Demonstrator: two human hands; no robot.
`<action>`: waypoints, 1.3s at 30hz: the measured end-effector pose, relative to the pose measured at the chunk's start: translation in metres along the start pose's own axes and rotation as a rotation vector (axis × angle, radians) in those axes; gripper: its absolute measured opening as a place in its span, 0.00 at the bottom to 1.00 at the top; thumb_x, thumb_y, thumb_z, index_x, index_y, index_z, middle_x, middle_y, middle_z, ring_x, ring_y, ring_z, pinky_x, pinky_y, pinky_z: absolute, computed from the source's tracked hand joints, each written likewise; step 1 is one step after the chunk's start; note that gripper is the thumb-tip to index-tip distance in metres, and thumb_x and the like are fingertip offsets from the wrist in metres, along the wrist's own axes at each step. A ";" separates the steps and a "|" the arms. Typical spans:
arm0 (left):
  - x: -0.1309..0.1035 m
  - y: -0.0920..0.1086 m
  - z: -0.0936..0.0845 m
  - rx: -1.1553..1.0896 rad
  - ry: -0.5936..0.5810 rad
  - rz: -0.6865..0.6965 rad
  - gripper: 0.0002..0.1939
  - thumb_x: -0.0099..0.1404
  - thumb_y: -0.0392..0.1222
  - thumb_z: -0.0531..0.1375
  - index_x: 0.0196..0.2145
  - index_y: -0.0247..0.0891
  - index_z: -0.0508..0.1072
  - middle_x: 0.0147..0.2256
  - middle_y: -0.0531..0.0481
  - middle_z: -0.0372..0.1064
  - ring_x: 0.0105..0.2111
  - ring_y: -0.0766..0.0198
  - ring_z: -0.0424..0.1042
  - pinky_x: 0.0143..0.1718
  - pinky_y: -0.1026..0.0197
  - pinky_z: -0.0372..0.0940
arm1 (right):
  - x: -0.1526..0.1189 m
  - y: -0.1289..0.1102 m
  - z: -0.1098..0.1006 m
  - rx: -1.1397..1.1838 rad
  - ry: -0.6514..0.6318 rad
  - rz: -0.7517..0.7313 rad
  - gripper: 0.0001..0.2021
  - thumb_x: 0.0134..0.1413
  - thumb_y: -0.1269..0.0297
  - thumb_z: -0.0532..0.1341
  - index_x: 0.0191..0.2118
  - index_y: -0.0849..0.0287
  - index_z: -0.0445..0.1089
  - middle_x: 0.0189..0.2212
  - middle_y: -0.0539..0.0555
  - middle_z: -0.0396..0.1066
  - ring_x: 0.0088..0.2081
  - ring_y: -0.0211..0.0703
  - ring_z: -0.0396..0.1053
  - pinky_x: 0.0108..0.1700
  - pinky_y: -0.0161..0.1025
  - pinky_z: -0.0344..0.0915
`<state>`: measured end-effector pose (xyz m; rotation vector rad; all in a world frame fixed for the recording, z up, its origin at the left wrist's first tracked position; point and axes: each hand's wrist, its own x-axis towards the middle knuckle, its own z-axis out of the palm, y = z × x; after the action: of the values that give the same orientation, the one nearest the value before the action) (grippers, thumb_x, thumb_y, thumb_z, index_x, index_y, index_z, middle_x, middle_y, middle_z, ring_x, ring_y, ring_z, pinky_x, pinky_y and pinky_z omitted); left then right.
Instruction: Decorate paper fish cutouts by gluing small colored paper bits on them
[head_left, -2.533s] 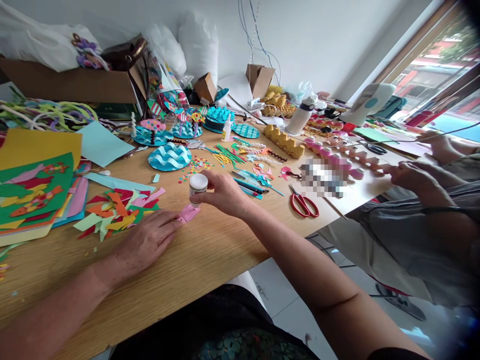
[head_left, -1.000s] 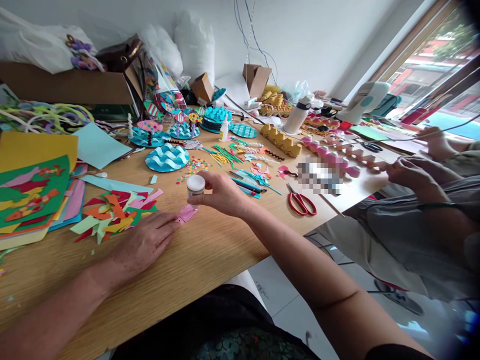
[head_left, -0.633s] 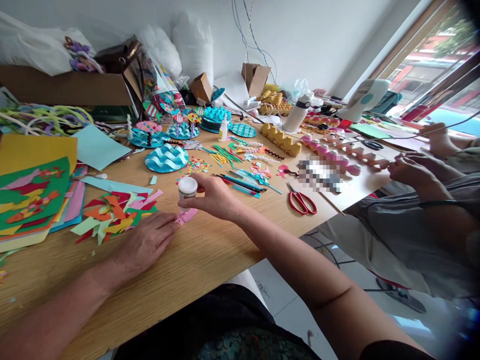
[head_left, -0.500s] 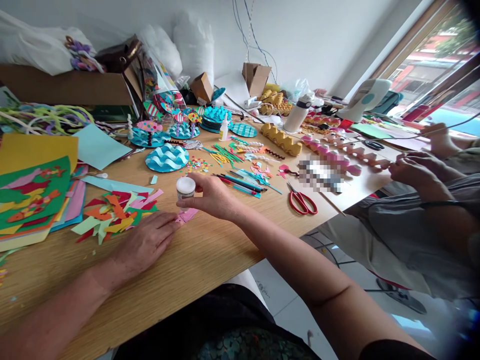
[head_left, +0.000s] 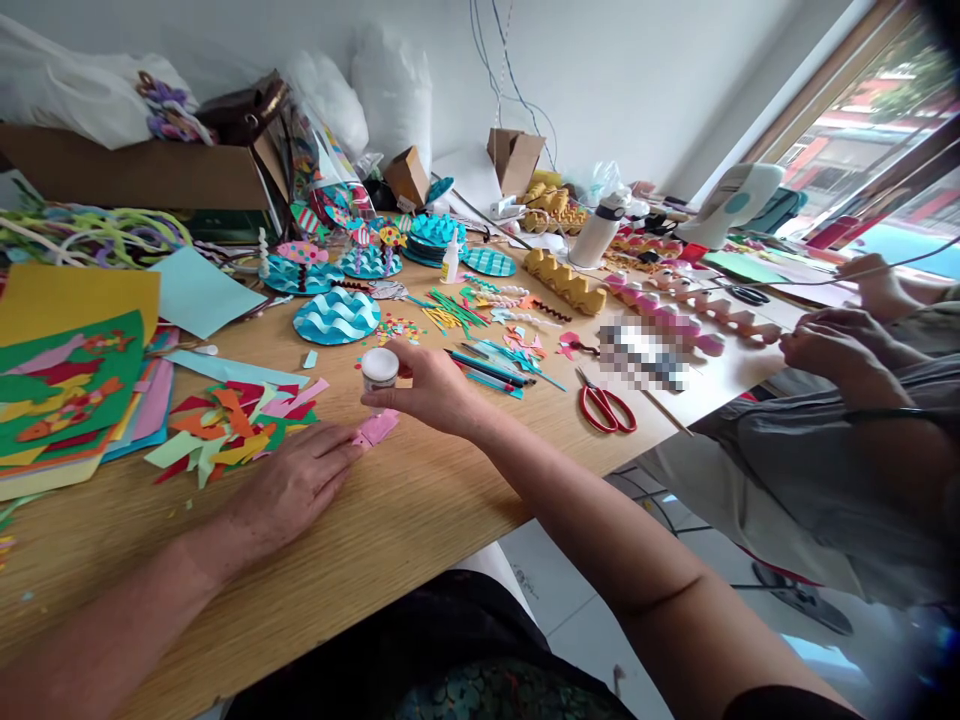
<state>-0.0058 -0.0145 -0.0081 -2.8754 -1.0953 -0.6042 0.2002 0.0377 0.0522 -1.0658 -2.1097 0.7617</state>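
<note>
Between the thumb and fingers of my right hand [head_left: 435, 393] is a small jar with a white lid [head_left: 380, 366], upright just above the tabletop. Below and in front of it lies a small pink piece of paper [head_left: 379, 428]. The fingertips of my left hand [head_left: 304, 480] rest on the near left edge of this paper, the fingers stretched flat on the wood. Coloured paper scraps [head_left: 232, 425] are heaped beyond my left hand. Several dark and blue pencils [head_left: 491, 370] lie just past my right hand.
Red-handled scissors [head_left: 606, 403] lie to the right. Behind the jar stands a blue wavy paper disc [head_left: 336, 316] on the table [head_left: 420, 530]. Stacked coloured paper [head_left: 75, 370] fills the left side. At the far right, another person's hands [head_left: 832, 340] work over the table edge.
My right hand has moved the jar slightly to the right, and more of the pink paper shows. My left hand stays in place.
</note>
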 end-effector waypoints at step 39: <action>0.002 0.003 -0.002 -0.028 0.001 -0.013 0.17 0.66 0.38 0.44 0.44 0.37 0.71 0.45 0.45 0.69 0.46 0.57 0.67 0.46 0.54 0.65 | -0.002 -0.002 -0.008 -0.087 -0.017 0.010 0.11 0.44 0.59 0.63 0.30 0.61 0.65 0.26 0.48 0.66 0.29 0.34 0.60 0.30 0.32 0.50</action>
<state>-0.0036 -0.0155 -0.0052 -2.8933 -1.1158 -0.6260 0.2061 0.0367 0.0579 -1.1199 -2.1709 0.6912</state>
